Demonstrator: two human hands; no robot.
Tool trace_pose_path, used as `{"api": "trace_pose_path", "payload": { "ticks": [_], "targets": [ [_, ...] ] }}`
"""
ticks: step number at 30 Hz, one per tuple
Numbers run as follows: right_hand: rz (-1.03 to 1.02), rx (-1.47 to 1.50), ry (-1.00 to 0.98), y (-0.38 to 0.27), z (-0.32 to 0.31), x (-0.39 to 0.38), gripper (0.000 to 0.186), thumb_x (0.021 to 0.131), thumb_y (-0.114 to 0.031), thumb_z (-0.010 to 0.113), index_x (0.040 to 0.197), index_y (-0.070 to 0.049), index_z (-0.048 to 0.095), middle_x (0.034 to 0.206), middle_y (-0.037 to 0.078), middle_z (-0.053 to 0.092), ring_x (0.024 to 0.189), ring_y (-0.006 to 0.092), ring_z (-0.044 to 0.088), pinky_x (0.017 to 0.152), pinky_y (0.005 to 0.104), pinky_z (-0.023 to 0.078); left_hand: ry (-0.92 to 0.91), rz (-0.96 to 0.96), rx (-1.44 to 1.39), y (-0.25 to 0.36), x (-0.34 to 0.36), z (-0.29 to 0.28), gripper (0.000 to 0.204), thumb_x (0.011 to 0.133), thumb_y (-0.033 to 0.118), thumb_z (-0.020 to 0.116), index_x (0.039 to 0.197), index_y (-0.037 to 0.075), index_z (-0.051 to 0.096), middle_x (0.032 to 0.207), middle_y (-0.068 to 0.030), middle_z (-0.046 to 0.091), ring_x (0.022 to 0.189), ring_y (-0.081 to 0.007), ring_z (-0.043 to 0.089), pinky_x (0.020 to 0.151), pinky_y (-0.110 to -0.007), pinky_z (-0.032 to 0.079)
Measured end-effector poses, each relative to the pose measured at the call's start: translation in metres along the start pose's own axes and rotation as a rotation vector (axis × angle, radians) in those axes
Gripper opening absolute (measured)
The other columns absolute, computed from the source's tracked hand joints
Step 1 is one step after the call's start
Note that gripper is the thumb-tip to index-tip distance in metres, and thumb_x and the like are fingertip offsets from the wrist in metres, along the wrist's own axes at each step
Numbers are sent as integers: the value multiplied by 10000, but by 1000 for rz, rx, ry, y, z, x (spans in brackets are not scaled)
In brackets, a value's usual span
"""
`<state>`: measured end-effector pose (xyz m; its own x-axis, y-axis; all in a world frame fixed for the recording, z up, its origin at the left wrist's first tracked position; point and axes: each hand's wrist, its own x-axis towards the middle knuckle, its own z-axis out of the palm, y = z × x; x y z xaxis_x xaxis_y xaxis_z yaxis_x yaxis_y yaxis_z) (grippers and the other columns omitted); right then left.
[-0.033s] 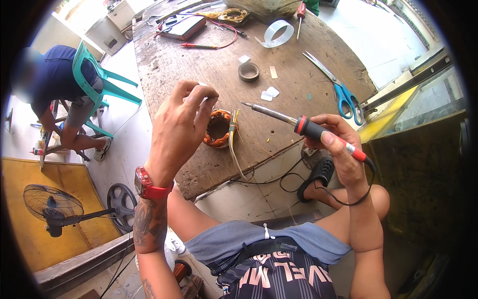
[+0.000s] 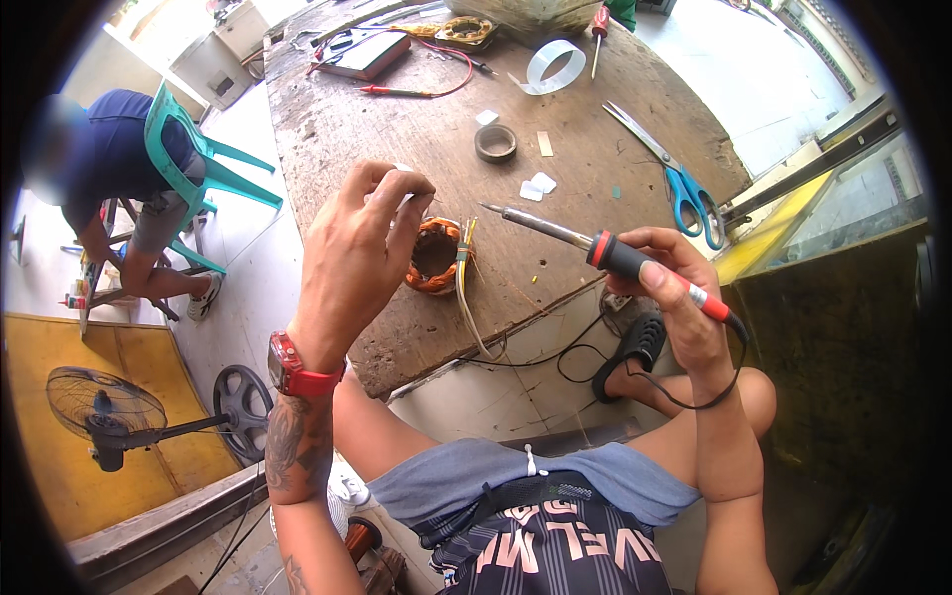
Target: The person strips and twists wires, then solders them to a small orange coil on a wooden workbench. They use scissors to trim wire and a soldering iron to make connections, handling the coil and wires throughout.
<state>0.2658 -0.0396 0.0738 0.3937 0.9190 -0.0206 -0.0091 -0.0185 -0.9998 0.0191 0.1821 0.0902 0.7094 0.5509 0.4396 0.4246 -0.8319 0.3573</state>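
My right hand (image 2: 674, 283) is wrapped round the red and black handle of a soldering iron (image 2: 620, 256). Its metal tip points left, above the wooden table (image 2: 635, 159). My left hand (image 2: 362, 233), with a red watch on the wrist, has its fingers pinched around a small white piece (image 2: 405, 198), mostly hidden by them. Just beyond these fingers is a ring-shaped motor stator (image 2: 433, 260) with orange-brown windings, partly covered by my hand. A bundle of pale and yellow wires (image 2: 462, 283) leaves its right side and hangs past the table edge.
Near the middle lie a roll of tape (image 2: 495, 144) and white pieces (image 2: 533, 190). Blue-handled scissors (image 2: 679, 183) rest at right. Farther back are a white strip coil (image 2: 555, 67), a screwdriver (image 2: 599, 30) and a meter (image 2: 362, 55) with leads. A person bends beside a green chair (image 2: 183, 149); a fan (image 2: 104, 416) stands left.
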Motion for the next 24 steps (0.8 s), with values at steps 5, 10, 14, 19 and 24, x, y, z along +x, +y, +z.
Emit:
{"api": "trace_pose_path", "payload": {
  "ticks": [5, 10, 14, 19, 24],
  "targets": [
    [31, -21, -2, 0, -2, -2, 515, 994, -380, 678, 1302, 29, 627, 1127, 138, 709, 990, 176, 725, 914, 314, 597, 30, 5, -19, 2, -2, 3, 103, 1009, 187, 685, 1072, 124, 736, 1082, -104, 666, 886, -326, 699, 765, -447, 559],
    [29, -8, -8, 1, 0, 2, 503, 999, -375, 674, 1291, 32, 630, 1101, 133, 723, 968, 167, 730, 897, 303, 596, 42, 37, -12, 1, 3, 9, 100, 1001, 184, 691, 1065, 122, 738, 1071, -105, 669, 898, -330, 698, 781, -453, 556],
    [27, -16, -7, 0, 2, 2, 509, 1001, -379, 668, 1292, 36, 627, 1096, 136, 725, 957, 166, 734, 891, 300, 598, 31, 37, -27, 1, 3, 11, 105, 1000, 180, 690, 1070, 117, 736, 1067, -107, 668, 903, -331, 695, 785, -455, 553],
    [20, -11, -6, 0, 3, 2, 518, 1002, -384, 664, 1299, 38, 624, 1100, 145, 724, 958, 171, 737, 897, 305, 602, 27, 37, -31, 1, 3, 11, 107, 995, 174, 690, 1071, 114, 735, 1066, -102, 668, 902, -327, 695, 782, -454, 552],
    [25, -7, -11, 1, 3, 3, 518, 1000, -377, 669, 1302, 42, 622, 1102, 147, 722, 956, 175, 736, 901, 310, 604, 13, 29, -32, 3, 2, 11, 112, 991, 177, 691, 1076, 116, 731, 1073, -99, 670, 921, -323, 694, 794, -449, 553]
  ]
}}
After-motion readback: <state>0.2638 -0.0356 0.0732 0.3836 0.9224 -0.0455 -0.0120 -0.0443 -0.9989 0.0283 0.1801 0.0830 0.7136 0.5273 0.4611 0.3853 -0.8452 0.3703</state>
